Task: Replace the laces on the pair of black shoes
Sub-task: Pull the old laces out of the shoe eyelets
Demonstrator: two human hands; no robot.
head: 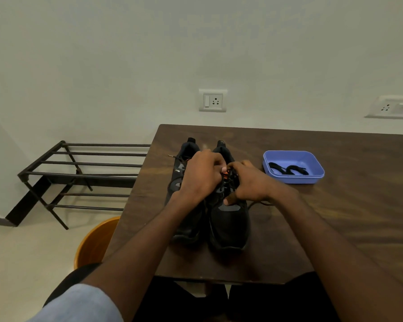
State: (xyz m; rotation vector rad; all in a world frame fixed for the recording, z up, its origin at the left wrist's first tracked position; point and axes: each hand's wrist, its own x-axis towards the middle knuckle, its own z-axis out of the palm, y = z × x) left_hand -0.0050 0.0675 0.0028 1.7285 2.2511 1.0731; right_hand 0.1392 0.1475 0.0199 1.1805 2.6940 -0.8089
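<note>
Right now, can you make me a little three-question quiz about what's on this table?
1. True or false: the blue tray holds a black lace.
2. Which shoe are both hands working on: A) the left shoe, B) the right shoe?
3. Fill in: under the table's left edge stands an orange ____.

Key: 1. True. 2. B; the left hand and right hand pinch its laces with their fingers. 3. Bucket.

Black shoes (pixel 228 219) with an orange tab (pixel 226 175), black laces (pixel 287 169) in a lilac-blue tray (pixel 312 180), dark-brown wood-grain table (pixel 335 217).
</note>
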